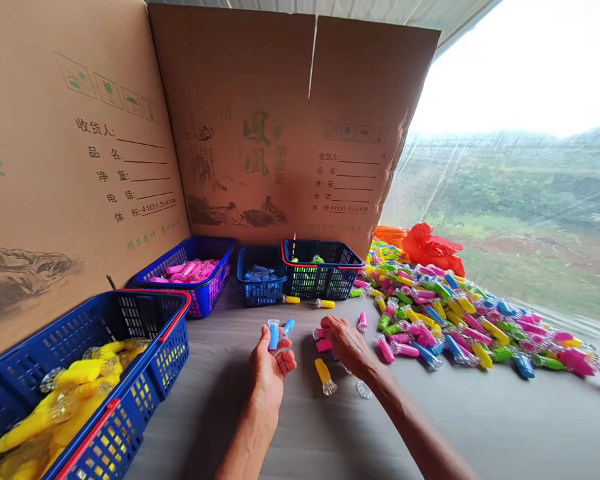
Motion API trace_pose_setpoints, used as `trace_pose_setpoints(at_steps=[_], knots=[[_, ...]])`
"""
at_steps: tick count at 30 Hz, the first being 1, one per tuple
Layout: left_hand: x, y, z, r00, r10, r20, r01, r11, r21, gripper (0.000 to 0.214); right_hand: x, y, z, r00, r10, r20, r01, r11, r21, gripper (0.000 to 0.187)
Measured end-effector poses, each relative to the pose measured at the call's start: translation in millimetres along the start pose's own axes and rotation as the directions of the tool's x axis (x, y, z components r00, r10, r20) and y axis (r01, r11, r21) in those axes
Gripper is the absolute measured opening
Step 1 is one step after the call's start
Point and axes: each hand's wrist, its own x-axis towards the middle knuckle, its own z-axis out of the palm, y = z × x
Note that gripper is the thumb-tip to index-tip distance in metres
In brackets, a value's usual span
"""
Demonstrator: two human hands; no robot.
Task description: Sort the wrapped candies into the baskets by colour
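My left hand (270, 367), palm up with curled fingers, holds a blue plastic piece with a clear faceted end (273, 335) between thumb and fingers. A second blue piece (289, 327) shows at its fingertips. My right hand (347, 343) reaches down to the table, its fingers bent and closed over pink plastic pieces (324, 345); the fingertips are partly hidden. Just below them lies a yellow piece (323, 375) with a clear end. Near the right wrist a clear faceted end (364, 390) shows, the rest of that piece being hard to see.
A large mixed-colour heap (430, 320) spreads over the right side, a red plastic bag (430, 247) behind it. Baskets hold sorted colours: yellow (165, 360), pink (215, 293), blue (263, 293), green (325, 283). Cardboard walls (290, 80) stand behind. Two yellow pieces (325, 304) lie before the baskets.
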Motion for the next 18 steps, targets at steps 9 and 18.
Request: trace_pose_setpoints(at_steps=[9,18], knots=[[4,5,-3.8,0.999,-0.041,-0.027,0.040,0.998,-0.046,0.030,-3,2,3,0.914,0.187,-0.359,0.091,0.770,0.632,0.031],[7,6,-5.8,0.998,-0.025,0.052,0.025,1.000,0.001,0.023,-14,8,-17,0.929,0.368,-0.031,0.005,0.071,0.997,0.047]])
